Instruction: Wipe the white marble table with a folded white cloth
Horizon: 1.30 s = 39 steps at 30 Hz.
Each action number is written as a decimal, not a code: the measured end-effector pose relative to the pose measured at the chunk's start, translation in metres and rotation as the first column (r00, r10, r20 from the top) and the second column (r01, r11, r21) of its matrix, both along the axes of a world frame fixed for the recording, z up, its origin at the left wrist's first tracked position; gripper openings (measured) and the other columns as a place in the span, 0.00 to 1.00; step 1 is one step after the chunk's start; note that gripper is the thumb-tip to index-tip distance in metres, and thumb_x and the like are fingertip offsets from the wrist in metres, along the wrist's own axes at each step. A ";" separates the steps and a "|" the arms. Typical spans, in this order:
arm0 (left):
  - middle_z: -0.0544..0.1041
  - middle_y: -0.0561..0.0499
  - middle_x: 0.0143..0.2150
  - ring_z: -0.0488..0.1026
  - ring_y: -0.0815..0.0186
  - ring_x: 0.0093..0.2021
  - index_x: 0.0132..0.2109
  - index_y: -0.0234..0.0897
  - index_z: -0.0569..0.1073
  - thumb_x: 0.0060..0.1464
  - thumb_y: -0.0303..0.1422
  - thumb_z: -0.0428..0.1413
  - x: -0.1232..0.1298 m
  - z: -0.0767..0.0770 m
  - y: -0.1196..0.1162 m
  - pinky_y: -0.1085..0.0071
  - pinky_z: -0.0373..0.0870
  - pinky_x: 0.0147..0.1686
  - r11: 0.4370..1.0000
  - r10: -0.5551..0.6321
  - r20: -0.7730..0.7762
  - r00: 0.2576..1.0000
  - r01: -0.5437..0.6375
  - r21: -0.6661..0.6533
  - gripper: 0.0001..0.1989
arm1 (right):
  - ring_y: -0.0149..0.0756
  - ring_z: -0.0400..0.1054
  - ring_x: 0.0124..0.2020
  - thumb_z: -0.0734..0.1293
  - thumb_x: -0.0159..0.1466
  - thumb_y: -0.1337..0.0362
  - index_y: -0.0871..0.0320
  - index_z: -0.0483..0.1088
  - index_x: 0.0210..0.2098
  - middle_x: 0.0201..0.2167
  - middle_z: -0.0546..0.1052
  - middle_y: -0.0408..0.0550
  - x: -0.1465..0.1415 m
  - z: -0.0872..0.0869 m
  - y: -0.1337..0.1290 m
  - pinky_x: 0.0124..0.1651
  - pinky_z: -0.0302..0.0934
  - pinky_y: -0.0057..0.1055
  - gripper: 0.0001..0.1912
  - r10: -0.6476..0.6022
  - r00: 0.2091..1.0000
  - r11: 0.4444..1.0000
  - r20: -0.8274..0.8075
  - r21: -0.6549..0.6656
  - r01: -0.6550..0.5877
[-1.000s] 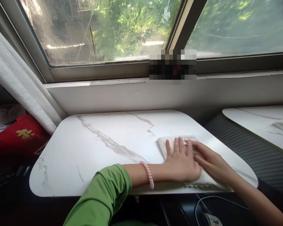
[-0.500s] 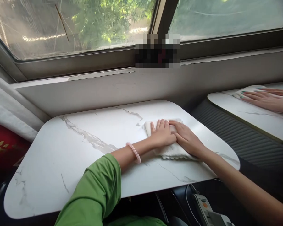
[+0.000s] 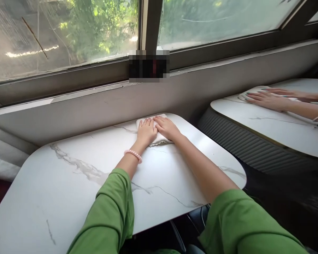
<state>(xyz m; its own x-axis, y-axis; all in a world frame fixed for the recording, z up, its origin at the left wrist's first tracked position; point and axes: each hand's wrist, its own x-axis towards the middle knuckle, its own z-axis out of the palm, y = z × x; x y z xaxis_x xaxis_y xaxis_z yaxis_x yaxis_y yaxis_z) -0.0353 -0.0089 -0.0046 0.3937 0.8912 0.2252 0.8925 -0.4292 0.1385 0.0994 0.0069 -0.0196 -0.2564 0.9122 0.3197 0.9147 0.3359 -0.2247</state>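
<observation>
A white cloth [image 3: 161,140] lies on the white marble-patterned table [image 3: 76,190], near the far edge by the wall. My left hand [image 3: 146,131] rests flat on the cloth's left part, fingers spread and pointing away from me, with a pink beaded bracelet on the wrist. Beside it, my right hand [image 3: 167,127] presses on the cloth with its fingers extended toward the upper left. The two hands meet at the thumbs, and parts of the cloth are hidden under them.
At the right, another person's hands [image 3: 267,100] lie on a cloth [image 3: 243,96] on a second marble-patterned table [image 3: 286,132]. A window [image 3: 95,31] and its sill run behind. A pale curtain [image 3: 2,151] hangs at the left.
Both my hands and the cloth have moved across the table away from me, to its far edge. The view has shifted right, showing more of the other table.
</observation>
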 end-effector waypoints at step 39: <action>0.58 0.36 0.66 0.52 0.56 0.66 0.64 0.19 0.56 0.63 0.32 0.38 0.089 -0.001 -0.045 0.58 0.43 0.66 0.984 -0.170 -0.067 0.983 0.173 0.041 0.27 | 0.44 0.58 0.62 0.52 0.59 0.67 0.57 0.63 0.57 0.60 0.67 0.53 0.098 -0.006 -0.051 0.62 0.53 0.49 0.27 -0.037 0.999 0.999 0.021 0.006 0.037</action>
